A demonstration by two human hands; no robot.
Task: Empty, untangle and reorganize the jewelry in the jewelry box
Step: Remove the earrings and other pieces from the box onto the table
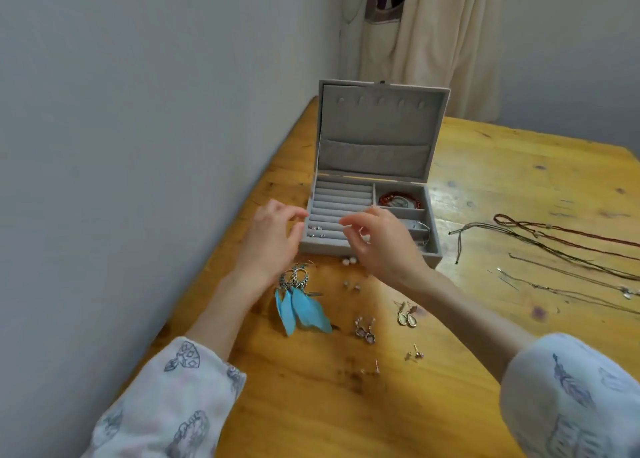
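A grey wall runs along the left side, from nine o'clock up to eleven. Against it stands the wooden counter [485, 187], whose near left part carries loose jewelry. The left hand [273, 236] hovers at the front left corner of the jewelry box [377, 167], fingers loosely curled and spread, thumb tip near the box wall; whether it holds anything cannot be told. Just below that wrist, toward seven o'clock of the box, lie the blue feather earrings [301, 305] with their metal hoops.

The box sits near the middle, lid upright and open (its lining shows small hooks and a gathered pocket). The ring rolls [341, 201] fill the left half, with a few small studs [316, 231] tucked into the nearest slots. In the back right compartment lies a red beaded bracelet [400, 198].

The right hand [381, 239] hangs over the front middle of the box, fingers curled, forefinger and thumb drawn close as if pinching; anything between them is too small to see. Toward six o'clock of it lie drop earrings [407, 315], a pinkish pair [365, 329] and small studs [414, 353].

At three o'clock, well apart from the box, several necklaces [554, 243] lie stretched out on the wood. A cream curtain [433, 35] hangs at twelve o'clock.
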